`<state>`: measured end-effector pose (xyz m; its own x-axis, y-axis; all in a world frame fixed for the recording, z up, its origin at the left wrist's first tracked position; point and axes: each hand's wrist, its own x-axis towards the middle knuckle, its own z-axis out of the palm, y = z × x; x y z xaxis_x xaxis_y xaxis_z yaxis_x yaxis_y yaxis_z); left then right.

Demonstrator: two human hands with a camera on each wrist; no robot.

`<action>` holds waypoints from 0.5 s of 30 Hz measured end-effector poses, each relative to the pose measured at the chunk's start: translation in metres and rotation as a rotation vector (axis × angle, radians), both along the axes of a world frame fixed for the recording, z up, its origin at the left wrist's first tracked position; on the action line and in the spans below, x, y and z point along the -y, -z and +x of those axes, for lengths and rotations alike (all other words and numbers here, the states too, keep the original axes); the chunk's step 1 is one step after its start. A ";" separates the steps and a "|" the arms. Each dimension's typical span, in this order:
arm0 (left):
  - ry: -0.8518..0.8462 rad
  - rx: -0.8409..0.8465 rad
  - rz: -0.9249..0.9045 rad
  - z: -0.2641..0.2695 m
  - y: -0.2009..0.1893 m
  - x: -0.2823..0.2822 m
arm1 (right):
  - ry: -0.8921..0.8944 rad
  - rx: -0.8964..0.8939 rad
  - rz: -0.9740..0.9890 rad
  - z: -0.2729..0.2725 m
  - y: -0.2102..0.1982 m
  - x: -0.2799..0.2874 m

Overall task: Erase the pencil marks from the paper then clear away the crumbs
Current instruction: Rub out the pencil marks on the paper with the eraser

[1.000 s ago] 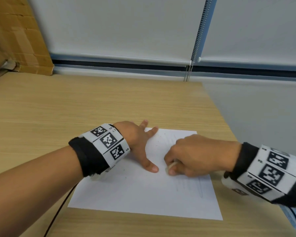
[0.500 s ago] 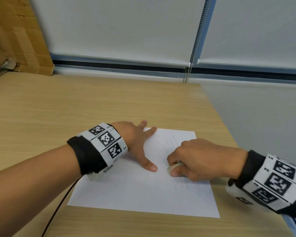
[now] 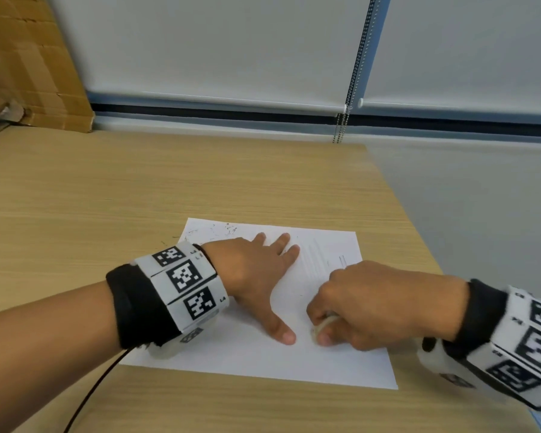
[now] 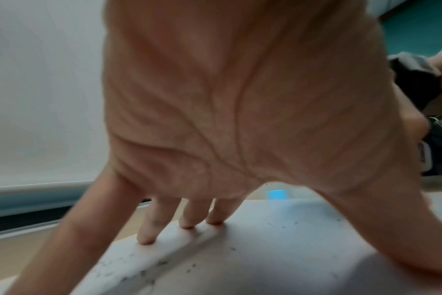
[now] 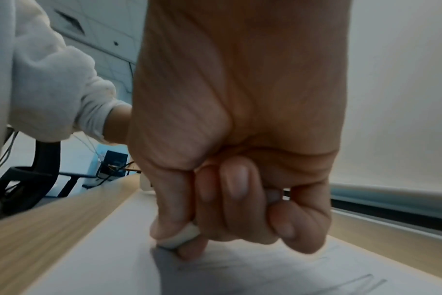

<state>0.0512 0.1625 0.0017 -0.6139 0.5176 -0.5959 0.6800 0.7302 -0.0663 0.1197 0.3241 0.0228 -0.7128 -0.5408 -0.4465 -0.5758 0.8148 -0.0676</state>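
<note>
A white sheet of paper lies on the wooden table. My left hand lies flat on it with fingers spread, thumb pointing toward me, and holds it down. My right hand is curled round a small white eraser and presses it on the sheet beside the left thumb. Faint pencil lines show past the right knuckles, and more pencil lines show in the right wrist view under the eraser. Dark crumbs dot the sheet's far left corner and lie as crumbs under the left palm.
The table's right edge runs close to the sheet, with grey floor beyond. Cardboard leans at the far left corner. Roller blinds with a bead chain hang behind the table. A black cable trails from my left wristband.
My right hand has slid the eraser toward me along the sheet, baring more of the faint pencil lines past the knuckles. The left hand has stayed flat on the paper.
</note>
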 end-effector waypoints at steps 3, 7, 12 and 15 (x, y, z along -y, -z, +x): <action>-0.007 -0.004 0.009 0.001 0.001 0.001 | 0.033 -0.111 0.001 -0.016 -0.002 0.002; -0.005 -0.023 0.016 0.001 0.000 0.002 | -0.019 -0.063 -0.007 -0.013 0.002 -0.001; 0.004 -0.051 0.044 0.002 0.000 0.003 | -0.002 0.008 0.017 -0.018 -0.002 0.003; -0.018 -0.038 0.072 0.001 0.002 0.006 | 0.052 -0.141 0.012 -0.063 0.002 0.003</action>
